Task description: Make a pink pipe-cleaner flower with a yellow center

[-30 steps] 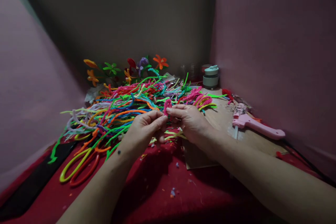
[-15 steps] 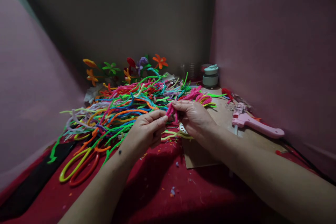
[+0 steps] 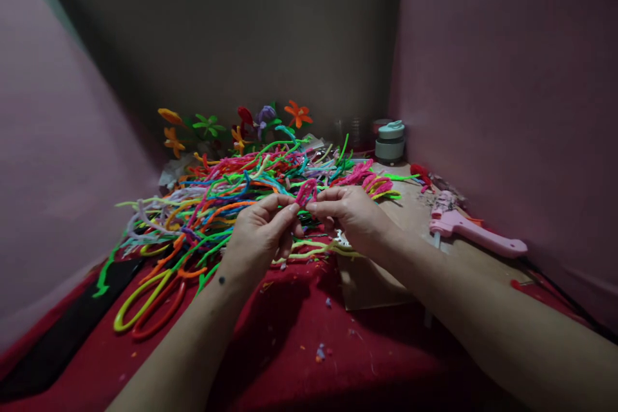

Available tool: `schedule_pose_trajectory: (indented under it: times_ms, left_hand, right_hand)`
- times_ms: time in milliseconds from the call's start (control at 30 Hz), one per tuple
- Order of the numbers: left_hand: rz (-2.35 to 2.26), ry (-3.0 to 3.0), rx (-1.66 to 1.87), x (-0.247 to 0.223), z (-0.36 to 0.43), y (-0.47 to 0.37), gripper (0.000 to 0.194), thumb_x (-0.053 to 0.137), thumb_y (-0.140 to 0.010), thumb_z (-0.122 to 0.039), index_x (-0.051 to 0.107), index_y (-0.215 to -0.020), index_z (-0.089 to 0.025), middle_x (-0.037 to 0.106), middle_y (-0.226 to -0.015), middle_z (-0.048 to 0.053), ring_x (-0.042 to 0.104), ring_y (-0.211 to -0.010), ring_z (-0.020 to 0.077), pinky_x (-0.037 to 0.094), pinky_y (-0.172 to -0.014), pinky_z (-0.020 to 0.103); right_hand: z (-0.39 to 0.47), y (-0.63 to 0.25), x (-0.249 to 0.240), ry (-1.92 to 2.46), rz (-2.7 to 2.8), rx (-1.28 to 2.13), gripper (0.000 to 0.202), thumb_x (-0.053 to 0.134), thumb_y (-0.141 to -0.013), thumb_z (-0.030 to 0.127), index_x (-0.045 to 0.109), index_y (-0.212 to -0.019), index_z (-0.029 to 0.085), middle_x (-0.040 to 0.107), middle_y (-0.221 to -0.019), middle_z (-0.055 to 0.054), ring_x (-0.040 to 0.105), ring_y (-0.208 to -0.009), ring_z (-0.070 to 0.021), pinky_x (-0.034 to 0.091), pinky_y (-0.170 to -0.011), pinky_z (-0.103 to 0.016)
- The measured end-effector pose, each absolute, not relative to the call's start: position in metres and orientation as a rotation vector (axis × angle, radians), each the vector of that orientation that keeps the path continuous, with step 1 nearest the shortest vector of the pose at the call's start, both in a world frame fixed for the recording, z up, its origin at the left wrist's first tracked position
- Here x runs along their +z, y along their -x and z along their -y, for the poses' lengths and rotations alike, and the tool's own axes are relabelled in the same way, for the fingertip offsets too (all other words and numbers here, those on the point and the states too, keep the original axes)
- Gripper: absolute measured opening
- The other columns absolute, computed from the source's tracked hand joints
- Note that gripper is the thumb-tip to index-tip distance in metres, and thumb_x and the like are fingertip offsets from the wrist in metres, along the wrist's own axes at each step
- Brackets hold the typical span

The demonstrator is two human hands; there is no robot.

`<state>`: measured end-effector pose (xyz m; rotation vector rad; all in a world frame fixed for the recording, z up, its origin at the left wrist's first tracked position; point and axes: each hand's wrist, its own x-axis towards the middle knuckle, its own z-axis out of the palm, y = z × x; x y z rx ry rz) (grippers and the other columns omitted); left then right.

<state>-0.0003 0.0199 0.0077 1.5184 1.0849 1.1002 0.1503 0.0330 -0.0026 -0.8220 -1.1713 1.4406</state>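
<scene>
A bent pink pipe cleaner (image 3: 307, 190) is held up between both hands, its loop pointing upward. My left hand (image 3: 263, 225) pinches its left side between thumb and fingers. On the other side, my right hand (image 3: 350, 212) is closed on it with thumb and index finger. Just behind the hands spreads a heap of coloured pipe cleaners (image 3: 222, 206). Several looped pink pieces (image 3: 360, 174) lie beyond my right hand on the heap's right end.
A pink glue gun (image 3: 476, 232) with a glue stick rests on a cardboard sheet (image 3: 381, 283) at the right. Scissors with yellow and red handles (image 3: 145, 302) lie at the left. Pipe-cleaner flowers (image 3: 207, 123) and a lidded cup (image 3: 390, 141) stand at the back. Scraps dot the red cloth (image 3: 290, 347).
The pink pipe cleaner has turned so its loop now points up, and both hands have shifted slightly left. The view has moved a little.
</scene>
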Motion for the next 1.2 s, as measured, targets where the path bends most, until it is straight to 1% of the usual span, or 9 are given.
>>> schedule_pose_trajectory:
  times_ms: [167, 267, 333, 433, 533, 633, 833, 1067, 1200]
  left_hand:
    - [-1.179, -1.51, 1.124, 0.007, -0.021, 0.0, 0.019, 0.061, -0.072, -0.033, 0.056, -0.079, -0.016, 0.059, -0.051, -0.003, 0.04, -0.03, 0.0043, 0.029, -0.031, 0.015]
    - [-1.18, -1.517, 1.133, 0.006, -0.02, -0.002, 0.017, 0.06, -0.073, -0.033, 0.055, -0.077, -0.017, 0.057, -0.049, -0.005, 0.04, -0.03, 0.004, 0.029, -0.031, 0.014]
    - [-1.173, -1.544, 1.141, 0.005, -0.019, -0.003, 0.016, 0.058, -0.074, -0.033, 0.054, -0.077, -0.018, 0.056, -0.048, -0.005, 0.04, -0.03, 0.0041, 0.029, -0.031, 0.014]
    - [-1.18, -1.6, 1.135, 0.004, -0.017, -0.005, 0.015, 0.057, -0.076, -0.033, 0.054, -0.077, -0.018, 0.054, -0.047, -0.006, 0.04, -0.028, 0.0049, 0.029, -0.029, 0.015]
    - [-1.193, -1.621, 1.137, 0.006, -0.014, -0.007, 0.015, 0.057, -0.075, -0.033, 0.054, -0.077, -0.018, 0.053, -0.046, -0.006, 0.039, -0.027, 0.005, 0.028, -0.028, 0.015]
    - [-1.212, -1.615, 1.138, 0.008, -0.011, -0.009, 0.016, 0.057, -0.075, -0.033, 0.053, -0.076, -0.018, 0.052, -0.045, -0.006, 0.039, -0.027, 0.005, 0.028, -0.028, 0.015]
    - [-1.182, -1.615, 1.135, 0.006, -0.011, -0.01, 0.015, 0.056, -0.076, -0.031, 0.051, -0.081, -0.018, 0.052, -0.045, -0.007, 0.038, -0.026, 0.0053, 0.028, -0.028, 0.015]
    - [-1.146, -1.602, 1.165, 0.004, -0.011, -0.011, 0.016, 0.056, -0.075, -0.029, 0.051, -0.086, -0.019, 0.053, -0.045, -0.007, 0.038, -0.026, 0.0049, 0.029, -0.028, 0.015]
    - [-1.179, -1.633, 1.151, 0.002, -0.01, -0.012, 0.014, 0.054, -0.076, -0.028, 0.052, -0.086, -0.019, 0.054, -0.046, -0.007, 0.039, -0.027, 0.0051, 0.029, -0.028, 0.014]
  right_hand:
    - [-0.032, -0.148, -0.004, 0.693, 1.053, 1.605, 0.012, 0.065, -0.064, 0.019, 0.054, -0.062, 0.013, 0.059, -0.055, 0.0, 0.05, -0.044, -0.0076, 0.036, -0.044, -0.022]
    - [-0.03, -0.147, -0.004, 0.633, 1.005, 1.592, 0.011, 0.064, -0.064, 0.017, 0.054, -0.067, 0.013, 0.06, -0.057, 0.0, 0.054, -0.047, -0.0088, 0.042, -0.048, -0.023]
    - [-0.029, -0.146, -0.005, 0.633, 0.988, 1.571, 0.011, 0.064, -0.063, 0.016, 0.054, -0.069, 0.013, 0.061, -0.058, 0.0, 0.055, -0.047, -0.0095, 0.044, -0.049, -0.025]
    - [-0.03, -0.143, -0.006, 0.644, 1.005, 1.537, 0.012, 0.066, -0.062, 0.018, 0.055, -0.065, 0.014, 0.061, -0.059, 0.0, 0.053, -0.046, -0.0086, 0.04, -0.047, -0.023]
    - [-0.032, -0.142, -0.009, 0.65, 1.041, 1.464, 0.014, 0.07, -0.06, 0.02, 0.057, -0.06, 0.014, 0.056, -0.053, 0.003, 0.045, -0.044, -0.0057, 0.034, -0.045, -0.022]
    - [-0.033, -0.141, -0.011, 0.676, 1.053, 1.407, 0.015, 0.072, -0.058, 0.022, 0.059, -0.059, 0.014, 0.051, -0.049, 0.005, 0.041, -0.043, -0.0052, 0.031, -0.045, -0.022]
    - [-0.03, -0.139, -0.01, 0.708, 1.093, 1.31, 0.013, 0.068, -0.063, 0.024, 0.059, -0.059, 0.016, 0.048, -0.047, 0.006, 0.04, -0.043, -0.0061, 0.031, -0.046, -0.023]
    - [-0.024, -0.14, -0.005, 0.849, 1.18, 1.123, 0.017, 0.07, -0.06, 0.024, 0.057, -0.054, 0.015, 0.049, -0.049, 0.005, 0.041, -0.047, -0.0069, 0.031, -0.047, -0.023]
    - [-0.026, -0.141, -0.006, 0.886, 1.196, 1.133, 0.017, 0.069, -0.061, 0.024, 0.057, -0.053, 0.015, 0.049, -0.049, 0.005, 0.04, -0.047, -0.0066, 0.03, -0.047, -0.023]
